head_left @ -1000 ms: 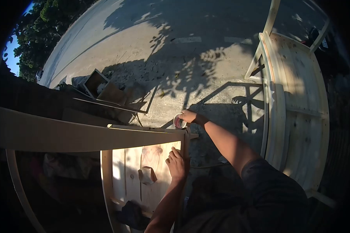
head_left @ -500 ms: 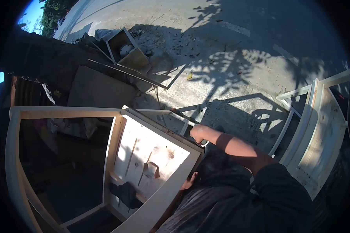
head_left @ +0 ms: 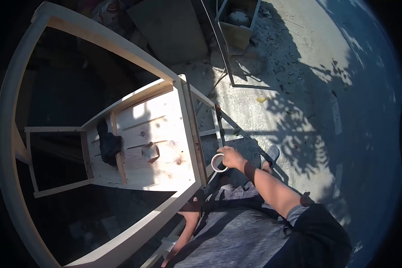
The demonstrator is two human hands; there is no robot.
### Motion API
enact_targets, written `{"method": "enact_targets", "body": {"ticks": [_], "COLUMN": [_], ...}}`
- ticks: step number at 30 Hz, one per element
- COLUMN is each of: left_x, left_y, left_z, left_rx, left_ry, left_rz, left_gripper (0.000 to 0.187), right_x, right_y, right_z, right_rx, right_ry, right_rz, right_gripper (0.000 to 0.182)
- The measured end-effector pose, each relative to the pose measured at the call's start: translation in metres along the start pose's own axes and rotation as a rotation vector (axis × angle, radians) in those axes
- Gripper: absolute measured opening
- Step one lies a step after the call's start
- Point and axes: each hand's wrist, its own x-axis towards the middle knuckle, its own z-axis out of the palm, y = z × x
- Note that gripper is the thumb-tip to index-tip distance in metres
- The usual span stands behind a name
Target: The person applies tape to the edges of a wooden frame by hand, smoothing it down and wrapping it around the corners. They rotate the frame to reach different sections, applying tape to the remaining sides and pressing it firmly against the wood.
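Note:
My right hand is closed on a roll of tape, its ring hanging beside the slatted wooden frame edge. My left hand is low beside the near rail of a large pale wooden frame; its fingers are mostly hidden, so their hold cannot be made out. Inside the frame, on a light wooden panel, rest a folded brownish piece of sheet, perhaps sandpaper, and a bunched dark cloth.
A box with a white round thing inside stands at the back, near a thin dark metal bar. A dark flat board leans behind the frame. My foot in a grey shoe is on the concrete.
My view has swung to the right and down over the frame. The tape roll now shows fully in my right hand, and my left hand has come into view.

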Motion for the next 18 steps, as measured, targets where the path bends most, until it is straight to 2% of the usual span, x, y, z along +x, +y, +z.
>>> {"method": "enact_targets", "body": {"ticks": [1, 2, 3, 4, 6, 8, 10, 12, 13, 14, 16, 18], "left_x": [-0.017, -0.021, -0.024, -0.026, -0.011, 0.015, 0.028, 0.036, 0.037, 0.038, 0.038, 0.048], "left_y": [0.024, 0.015, 0.005, 0.066, 0.124, 0.169, 0.199, 0.229, 0.244, 0.249, 0.246, 0.241], "left_z": [0.000, 0.032, 0.066, 0.040, 0.064, 0.060, 0.128, 0.142, 0.108, 0.109, 0.119, 0.108], "left_rx": [-0.230, -0.521, -0.782, -1.242, -1.409, -1.892, -2.056, -1.768, -1.532, -1.538, -1.456, -1.593], "left_ry": [-0.045, -0.429, -0.842, -0.979, -0.886, -0.721, -0.397, -0.238, -0.039, 0.006, -0.035, -0.056], "left_rz": [-0.334, -0.243, -0.233, -0.610, -0.762, -0.863, -0.940, -1.137, -1.112, -1.151, -1.058, -1.076], "left_gripper": [0.073, 0.069, 0.065, 0.060, 0.052, 0.051, 0.041, 0.032, 0.035, 0.036, 0.041, 0.044], "right_x": [0.000, 0.000, 0.004, 0.010, 0.013, 0.017, 0.025, 0.042, 0.052, 0.060, 0.081, 0.109], "right_y": [0.001, 0.000, 0.001, 0.000, -0.014, -0.015, -0.007, -0.019, -0.017, -0.014, -0.036, -0.046], "right_z": [0.000, -0.003, -0.006, -0.006, -0.017, -0.025, -0.028, -0.042, -0.040, -0.037, -0.029, -0.018], "right_rx": [0.018, 0.044, 0.059, 0.071, 0.054, 0.007, -0.072, -0.305, -0.436, -0.559, -0.540, -0.591], "right_ry": [-0.021, -0.018, -0.078, -0.143, -0.168, -0.246, -0.325, -0.521, -0.546, -0.562, -0.767, -0.983], "right_rz": [0.033, 0.036, 0.058, 0.083, 0.125, 0.098, 0.055, -0.042, -0.201, -0.360, -0.591, -0.754], "right_gripper": [0.043, 0.040, 0.038, 0.036, 0.032, 0.033, 0.035, 0.035, 0.036, 0.037, 0.036, 0.037]}}
